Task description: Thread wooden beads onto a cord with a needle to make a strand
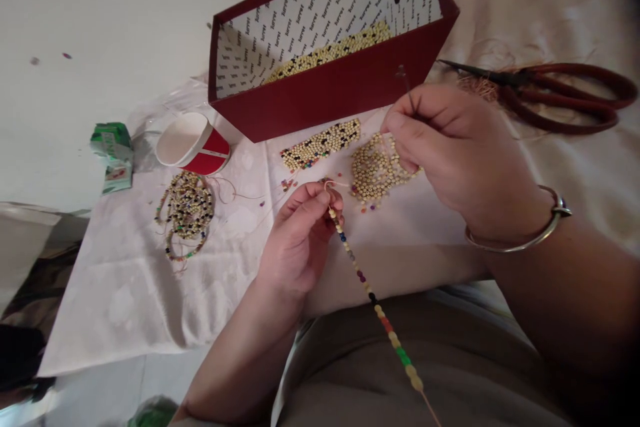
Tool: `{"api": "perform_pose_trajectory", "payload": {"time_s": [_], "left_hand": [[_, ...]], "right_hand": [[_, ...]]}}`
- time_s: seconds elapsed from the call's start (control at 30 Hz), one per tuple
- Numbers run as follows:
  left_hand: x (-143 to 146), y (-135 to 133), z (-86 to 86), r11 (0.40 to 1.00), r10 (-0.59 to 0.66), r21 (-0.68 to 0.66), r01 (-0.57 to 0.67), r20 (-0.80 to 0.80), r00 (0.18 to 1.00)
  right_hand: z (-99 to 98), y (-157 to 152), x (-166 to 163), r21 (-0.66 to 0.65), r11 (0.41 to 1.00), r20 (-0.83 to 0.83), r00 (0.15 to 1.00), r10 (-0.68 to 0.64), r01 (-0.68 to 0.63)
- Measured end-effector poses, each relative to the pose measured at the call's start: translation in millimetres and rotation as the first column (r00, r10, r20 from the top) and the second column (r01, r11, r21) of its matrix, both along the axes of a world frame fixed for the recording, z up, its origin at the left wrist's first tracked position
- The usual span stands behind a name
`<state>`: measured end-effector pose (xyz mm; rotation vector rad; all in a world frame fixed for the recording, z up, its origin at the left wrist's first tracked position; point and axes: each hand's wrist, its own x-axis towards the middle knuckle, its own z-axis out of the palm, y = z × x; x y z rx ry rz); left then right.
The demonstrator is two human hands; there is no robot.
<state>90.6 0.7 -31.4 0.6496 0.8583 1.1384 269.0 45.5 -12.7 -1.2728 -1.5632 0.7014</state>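
My left hand pinches the top end of a bead strand, which hangs down over my lap with cream, blue, red and green beads. My right hand, with a metal bangle on its wrist, is closed in a pinch on a thin dark needle just above a pile of cream beads. A fine thread loops between both hands. A flat strip of woven beads lies just left of the pile.
A dark red box with beads inside stands behind my hands. Red-handled scissors lie at the right. A red-and-white paper cup, a green packet and finished bead bracelets lie left on the white cloth.
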Motion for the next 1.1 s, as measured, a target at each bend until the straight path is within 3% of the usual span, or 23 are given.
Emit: {"api": "perform_pose_trajectory", "payload": {"time_s": [0.2, 0.37, 0.6, 0.77, 1.1], "left_hand": [[0, 0, -2.0, 0.998, 0.005, -0.058, -0.006, -0.016, 1.0], [0, 1, -3.3, 0.997, -0.001, -0.077, -0.001, -0.022, 1.0], [0, 2, -5.7, 0.996, -0.006, -0.09, 0.004, -0.022, 1.0], [-1, 3, -8.7, 0.997, -0.04, -0.075, 0.037, -0.048, 0.998], [-2, 5, -13.8, 0.996, -0.054, -0.068, 0.049, -0.065, 0.996]], "right_hand": [[-1.8, 1, -6, -0.109, 0.976, 0.104, 0.975, 0.199, -0.187], [-6.6, 3, -6, -0.162, 0.954, 0.111, 0.956, 0.271, -0.251], [-11.4, 2, -10, -0.27, 0.879, 0.014, 0.911, 0.412, -0.393], [-9.8, -1, -13, -0.279, 0.814, -0.065, 0.856, 0.513, -0.509], [-10.2, -1, -16, -0.25, 0.837, -0.031, 0.867, 0.496, -0.488]]}}
